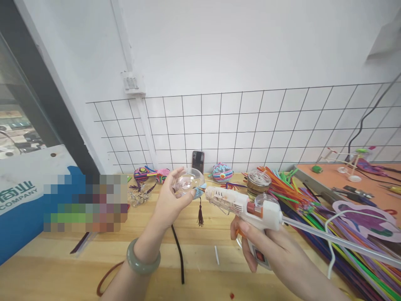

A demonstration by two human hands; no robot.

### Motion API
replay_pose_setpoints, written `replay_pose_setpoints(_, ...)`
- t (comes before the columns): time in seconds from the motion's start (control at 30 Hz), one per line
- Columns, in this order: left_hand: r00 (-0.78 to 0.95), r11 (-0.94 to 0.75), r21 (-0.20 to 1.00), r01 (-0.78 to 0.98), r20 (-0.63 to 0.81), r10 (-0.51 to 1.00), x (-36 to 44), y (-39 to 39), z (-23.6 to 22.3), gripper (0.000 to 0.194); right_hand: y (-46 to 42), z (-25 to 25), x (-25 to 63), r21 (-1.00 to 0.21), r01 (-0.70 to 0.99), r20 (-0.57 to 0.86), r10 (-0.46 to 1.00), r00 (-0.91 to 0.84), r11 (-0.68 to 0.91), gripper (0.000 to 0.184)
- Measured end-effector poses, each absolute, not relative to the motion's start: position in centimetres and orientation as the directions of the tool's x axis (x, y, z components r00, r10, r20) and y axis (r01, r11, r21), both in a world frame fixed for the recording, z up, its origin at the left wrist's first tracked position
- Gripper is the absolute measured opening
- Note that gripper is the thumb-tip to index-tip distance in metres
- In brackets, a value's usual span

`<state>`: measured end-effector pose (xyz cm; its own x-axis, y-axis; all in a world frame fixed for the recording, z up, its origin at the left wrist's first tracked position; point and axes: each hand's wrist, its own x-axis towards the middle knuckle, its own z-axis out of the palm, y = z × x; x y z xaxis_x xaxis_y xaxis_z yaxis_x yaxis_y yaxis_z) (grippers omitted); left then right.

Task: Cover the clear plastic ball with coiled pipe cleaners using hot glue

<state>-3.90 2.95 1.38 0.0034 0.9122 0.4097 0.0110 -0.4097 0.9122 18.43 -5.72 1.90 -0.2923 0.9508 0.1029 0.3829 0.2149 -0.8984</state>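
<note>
My left hand [172, 194], with a green bangle [143, 262] at the wrist, is closed around a clear plastic ball [189, 179]. A light blue piece [200, 191] sits at the ball's lower right side. Below it hangs a dark tassel [200, 215]. Wrapped round the handle of a white hot glue gun [230, 200] is my right hand [263, 246], its fingers at the orange trigger. The gun's nozzle points left and meets the blue piece, though I cannot tell whether it touches. A long clear glue stick [338, 240] sticks out of its back.
Colourful pipe cleaners [307, 209] lie in bundles at the right, beside a lidded jar [259, 182]. A phone [198, 161] leans on the wall near a decorated ball [222, 172]. A black strip [178, 255] and a short white stick [216, 255] lie in front. An orange board [338, 179] is at the far right.
</note>
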Motion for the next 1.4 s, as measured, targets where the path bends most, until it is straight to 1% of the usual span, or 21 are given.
replay_pose_setpoints(0.2, -0.004, -0.412, 0.911, 0.012, 0.412, 0.911, -3.9, 2.9, 1.5, 0.066, -5.7, 1.9, 18.5, -0.903, 0.372, 0.106, 0.950, -0.293, 0.215, 0.043)
replay_pose_setpoints(0.5, 0.010, -0.425, 0.905, 0.013, 0.425, 0.905, -4.0, 3.0, 1.3, 0.064, -5.7, 2.0, 18.4, -0.901, 0.385, 0.086, 0.952, -0.293, 0.200, 0.045)
replay_pose_setpoints(0.9, 0.001, -0.415, 0.910, -0.020, 0.415, 0.910, -4.1, 3.0, 1.4, 0.068, -5.6, 1.9, 18.5, -0.898, 0.387, 0.104, 0.955, -0.276, 0.210, 0.050)
replay_pose_setpoints(1.07, -0.013, -0.420, 0.907, -0.026, 0.419, 0.908, -4.3, 3.2, 1.2, 0.067, -5.6, 2.0, 18.6, -0.924, 0.337, 0.098, 0.963, -0.251, 0.182, 0.047)
replay_pose_setpoints(1.13, -0.036, -0.430, 0.903, -0.003, 0.430, 0.902, -4.6, 3.5, 1.0, 0.066, -5.6, 2.1, 18.6, -0.934, 0.308, 0.113, 0.968, -0.225, 0.180, 0.045)
replay_pose_setpoints(1.2, -0.075, -0.440, 0.896, 0.060, 0.444, 0.893, -4.9, 3.7, 1.0, 0.065, -5.5, 2.1, 18.5, -0.936, 0.300, 0.130, 0.972, -0.195, 0.185, 0.042)
replay_pose_setpoints(1.27, -0.123, -0.433, 0.893, 0.124, 0.447, 0.886, -5.3, 3.7, 1.2, 0.066, -5.1, 1.9, 18.4, -0.903, 0.369, 0.168, 0.971, -0.172, 0.221, 0.040)
replay_pose_setpoints(1.3, -0.156, -0.430, 0.890, 0.149, 0.450, 0.879, -5.5, 3.7, 1.4, 0.066, -4.8, 1.6, 18.2, -0.859, 0.445, 0.194, 0.965, -0.175, 0.253, 0.038)
replay_pose_setpoints(1.33, -0.186, -0.428, 0.888, 0.166, 0.455, 0.871, -5.6, 3.6, 1.6, 0.067, -4.3, 1.2, 18.1, -0.783, 0.552, 0.218, 0.957, -0.190, 0.288, 0.036)
replay_pose_setpoints(1.37, -0.227, -0.437, 0.880, 0.184, 0.471, 0.853, -5.8, 3.5, 1.8, 0.067, -3.9, 0.7, 17.8, -0.673, 0.664, 0.238, 0.945, -0.225, 0.327, 0.032)
replay_pose_setpoints(1.4, -0.272, -0.445, 0.870, 0.212, 0.490, 0.828, -6.0, 3.4, 2.0, 0.067, -3.4, 0.0, 17.5, -0.537, 0.768, 0.224, 0.937, -0.269, 0.349, 0.027)
